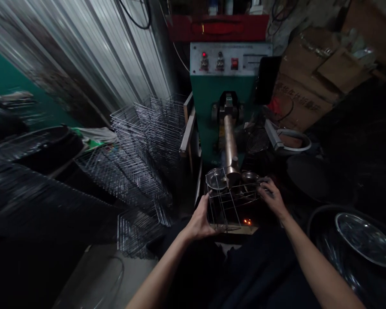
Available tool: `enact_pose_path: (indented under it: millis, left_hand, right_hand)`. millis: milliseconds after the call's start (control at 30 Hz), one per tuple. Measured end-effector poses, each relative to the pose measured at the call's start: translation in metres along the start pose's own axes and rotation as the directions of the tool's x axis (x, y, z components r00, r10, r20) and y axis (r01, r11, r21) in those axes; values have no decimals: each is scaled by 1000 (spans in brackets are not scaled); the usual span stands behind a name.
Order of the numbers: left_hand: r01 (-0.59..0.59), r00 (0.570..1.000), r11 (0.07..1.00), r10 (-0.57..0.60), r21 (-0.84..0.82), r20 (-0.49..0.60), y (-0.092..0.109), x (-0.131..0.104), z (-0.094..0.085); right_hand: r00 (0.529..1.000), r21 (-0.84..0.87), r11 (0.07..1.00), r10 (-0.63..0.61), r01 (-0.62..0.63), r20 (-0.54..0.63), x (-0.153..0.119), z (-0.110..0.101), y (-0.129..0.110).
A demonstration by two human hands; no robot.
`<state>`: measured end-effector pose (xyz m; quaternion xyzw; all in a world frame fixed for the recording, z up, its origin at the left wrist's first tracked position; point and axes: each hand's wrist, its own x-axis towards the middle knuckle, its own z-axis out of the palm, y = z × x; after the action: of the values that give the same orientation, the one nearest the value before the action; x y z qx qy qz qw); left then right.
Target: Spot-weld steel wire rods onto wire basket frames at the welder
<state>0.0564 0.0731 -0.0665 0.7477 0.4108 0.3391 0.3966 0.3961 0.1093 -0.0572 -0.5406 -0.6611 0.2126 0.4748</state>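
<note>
My left hand (200, 221) is closed on the left side of a wire rack (224, 201), an open frame of thin metal rods. At the rack's right end, my right hand (270, 194) has its fingers pinched together; they are dark, and whether they grip the rod or a small part is hard to make out. The rack sits under the copper-coloured arm (230, 146) of a green spot-welding machine (201, 107), close to its tip. Below the rack, between the hands, orange sparks (247, 222) glow. A round metal dish (216, 178) shows behind the rack's upper left.
Stacked wire racks (141, 141) crowd the left side beside a wooden post (188, 128). On the right are cardboard boxes (309, 86), a white-rimmed bowl (294, 139) and a large container with a shiny round lid (366, 238). A red case (218, 28) lies above the machine's panel.
</note>
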Motion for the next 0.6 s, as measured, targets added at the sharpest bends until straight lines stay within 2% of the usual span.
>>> enact_pose_path:
  millis: [133,267,600]
  left_hand:
    - [-22,999,993,19,-117,-28,6,2,3]
    - [-26,998,983,13,-184,-69,10,1,1]
    - [-81,994,983,68,-163,-83,-2,18,-2]
  right_hand:
    - [996,-73,993,-87,88,15,12,11,-16]
    - [993,-67,991,-119,119,11,18,11,-20]
    - [997,19,998,-67,66,26,31,16,-8]
